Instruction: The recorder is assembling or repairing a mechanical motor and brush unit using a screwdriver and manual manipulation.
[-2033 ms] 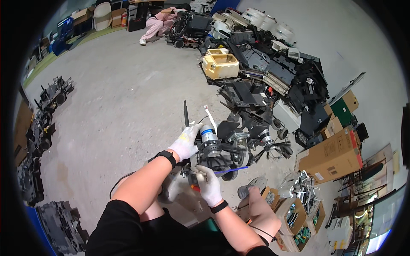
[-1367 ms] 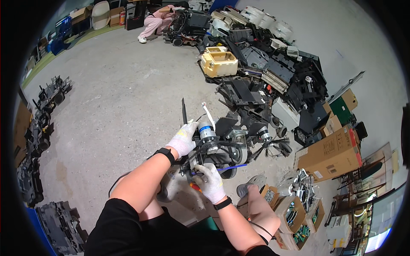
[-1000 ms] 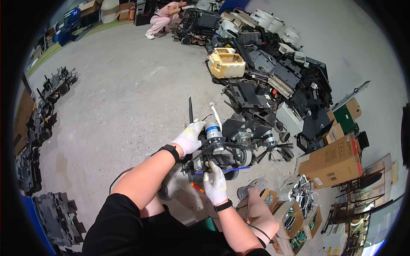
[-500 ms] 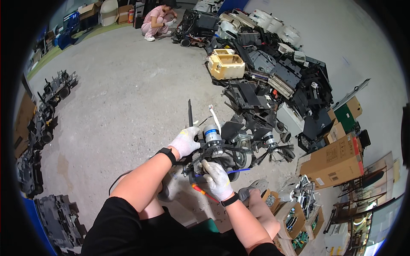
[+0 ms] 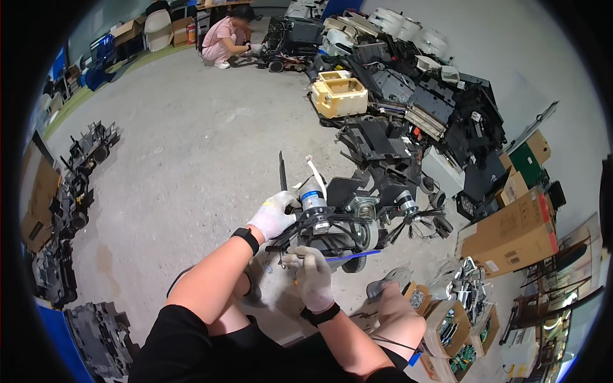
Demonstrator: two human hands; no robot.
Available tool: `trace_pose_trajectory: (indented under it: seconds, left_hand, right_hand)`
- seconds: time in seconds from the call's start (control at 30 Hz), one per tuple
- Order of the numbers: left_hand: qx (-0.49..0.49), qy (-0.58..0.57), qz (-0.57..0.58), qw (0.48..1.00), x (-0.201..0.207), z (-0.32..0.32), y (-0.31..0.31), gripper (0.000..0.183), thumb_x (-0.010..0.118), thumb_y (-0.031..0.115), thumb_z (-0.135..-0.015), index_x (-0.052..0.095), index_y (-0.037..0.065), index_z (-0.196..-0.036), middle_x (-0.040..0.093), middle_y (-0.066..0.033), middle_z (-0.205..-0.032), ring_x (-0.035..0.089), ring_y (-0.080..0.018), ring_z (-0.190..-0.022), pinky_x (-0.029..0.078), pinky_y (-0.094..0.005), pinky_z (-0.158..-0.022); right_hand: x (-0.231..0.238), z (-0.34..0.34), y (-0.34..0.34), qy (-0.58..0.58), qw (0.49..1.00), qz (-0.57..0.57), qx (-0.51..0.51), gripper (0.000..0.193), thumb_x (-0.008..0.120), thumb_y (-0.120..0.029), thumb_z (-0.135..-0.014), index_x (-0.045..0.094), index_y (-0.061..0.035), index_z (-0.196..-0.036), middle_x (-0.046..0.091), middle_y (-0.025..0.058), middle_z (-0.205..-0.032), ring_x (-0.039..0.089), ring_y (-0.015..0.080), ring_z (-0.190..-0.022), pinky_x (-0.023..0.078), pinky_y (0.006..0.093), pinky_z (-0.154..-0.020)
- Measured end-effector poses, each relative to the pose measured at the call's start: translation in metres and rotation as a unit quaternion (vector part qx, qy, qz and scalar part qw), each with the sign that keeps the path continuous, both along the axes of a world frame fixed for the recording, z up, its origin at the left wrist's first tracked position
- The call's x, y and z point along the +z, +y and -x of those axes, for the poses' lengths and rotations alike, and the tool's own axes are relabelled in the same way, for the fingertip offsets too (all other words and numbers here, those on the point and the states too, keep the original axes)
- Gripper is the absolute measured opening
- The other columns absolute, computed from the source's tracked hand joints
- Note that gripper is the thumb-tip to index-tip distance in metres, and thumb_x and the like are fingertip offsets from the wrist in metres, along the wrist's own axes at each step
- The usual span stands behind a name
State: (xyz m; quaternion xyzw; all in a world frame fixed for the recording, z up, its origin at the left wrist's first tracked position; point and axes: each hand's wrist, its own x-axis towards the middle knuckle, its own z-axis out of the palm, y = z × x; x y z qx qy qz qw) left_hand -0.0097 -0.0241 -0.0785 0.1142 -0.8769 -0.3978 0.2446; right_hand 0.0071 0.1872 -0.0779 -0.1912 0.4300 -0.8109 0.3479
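Note:
I hold a black machine assembly (image 5: pixel 338 230) over the concrete floor in front of my knees. It carries a silver and blue cylindrical motor (image 5: pixel 313 203), a grey wheel (image 5: pixel 365 233) and a thin blue rod (image 5: pixel 354 256). My left hand (image 5: pixel 273 216), in a white glove, grips the assembly's left side beside an upright black strip (image 5: pixel 282 172). My right hand (image 5: pixel 313 277), also gloved, is closed on a small orange-handled tool (image 5: pixel 295 279) under the assembly's near edge.
A large heap of black and grey machine parts (image 5: pixel 415 115) and a yellowish casing (image 5: pixel 340 96) lie behind. Cardboard boxes (image 5: pixel 511 233) and small part boxes (image 5: pixel 447 319) stand at right. More assemblies (image 5: pixel 76 191) line the left. A person in pink (image 5: pixel 223 41) crouches far back.
My right hand has shifted down and slightly right along the assembly's near edge with the tool. My left hand keeps its grip. The view has tilted, showing more of the crouching person.

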Motion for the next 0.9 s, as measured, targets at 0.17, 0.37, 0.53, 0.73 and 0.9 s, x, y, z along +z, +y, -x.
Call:
trace_pose_trajectory:
  seconds: [0.17,0.37,0.53,0.73,0.9]
  left_hand:
    - [-0.01,-0.031,-0.003,0.999,0.014,0.003,0.005,0.023,0.072,0.015,-0.077,0.069,0.002,-0.096,0.067,-0.0166,-0.113,0.065,-0.0337,-0.104,0.052,-0.0388,-0.092]
    - [-0.026,-0.046,-0.031,0.998,0.017,-0.002,0.006,0.025,0.067,0.01,-0.077,0.069,0.002,-0.1,0.064,-0.0184,-0.108,0.063,-0.0367,-0.104,0.051,-0.041,-0.093]
    - [-0.028,-0.041,-0.009,0.999,0.014,-0.004,0.005,0.025,0.067,0.01,-0.076,0.069,0.002,-0.099,0.065,-0.0182,-0.108,0.064,-0.0358,-0.102,0.052,-0.0403,-0.092]
    - [-0.06,-0.026,0.014,0.998,0.01,-0.003,-0.003,0.027,0.069,0.008,-0.075,0.066,0.001,-0.101,0.064,-0.0173,-0.112,0.063,-0.0343,-0.106,0.051,-0.0391,-0.094]
    - [-0.096,-0.062,-0.091,0.989,-0.015,-0.003,-0.013,0.03,0.072,0.006,-0.082,0.062,0.0,-0.11,0.062,-0.0163,-0.116,0.063,-0.0304,-0.108,0.05,-0.036,-0.096]
  right_hand:
    - [-0.015,0.006,0.005,-0.077,0.996,0.043,0.012,0.022,0.049,-0.016,-0.106,0.056,-0.0014,-0.119,0.059,0.005,-0.096,0.058,0.0148,-0.087,0.049,0.0345,-0.086]
    - [-0.021,0.027,0.009,0.305,0.917,-0.228,-0.123,0.027,0.062,-0.005,-0.096,0.055,0.0021,-0.121,0.049,0.0018,-0.086,0.05,0.0156,-0.076,0.048,0.0303,-0.078]
    - [-0.016,0.036,0.014,0.503,0.834,-0.179,-0.139,0.041,0.057,-0.021,-0.101,0.052,0.0055,-0.131,0.064,0.017,-0.108,0.063,0.0274,-0.098,0.05,0.0359,-0.089]
    - [-0.015,0.043,0.005,0.68,0.714,-0.156,-0.058,0.049,0.068,-0.015,-0.085,0.059,-0.0032,-0.132,0.062,0.0176,-0.116,0.058,0.0363,-0.11,0.047,0.0451,-0.094]
    - [-0.022,0.045,-0.007,0.431,0.9,-0.046,-0.052,0.037,0.064,-0.035,-0.092,0.07,-0.0085,-0.117,0.064,0.0116,-0.094,0.062,0.0341,-0.086,0.051,0.0414,-0.081]
